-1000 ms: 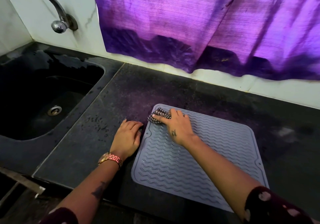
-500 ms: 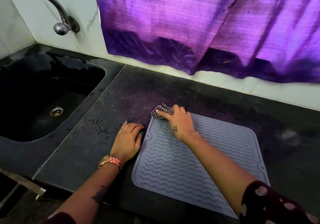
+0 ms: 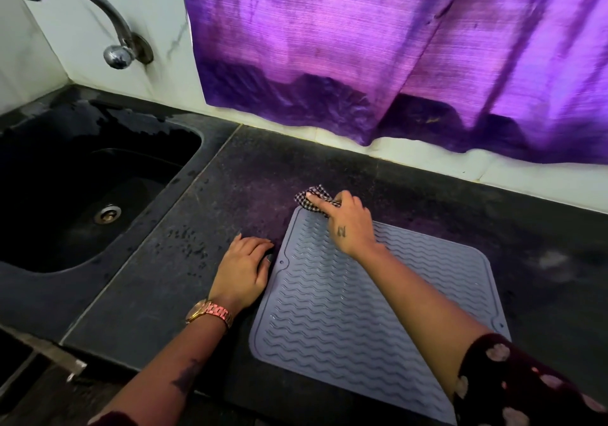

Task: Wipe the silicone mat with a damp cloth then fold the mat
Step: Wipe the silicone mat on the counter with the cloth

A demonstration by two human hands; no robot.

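- At the mat's point(image 3: 378, 310) far left corner: right hand point(image 3: 348, 225) grips the cloth point(image 3: 312, 197).
- Beside its left edge: left hand point(image 3: 241, 271), fingers loosely curled, rests on the counter point(image 3: 158, 277), holding nothing.

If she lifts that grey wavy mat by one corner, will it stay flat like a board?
Probably not: the silicone mat looks thin and lies flush on the counter, so it would likely droop. It seems light, and the left hand beside its edge suggests it may slide.
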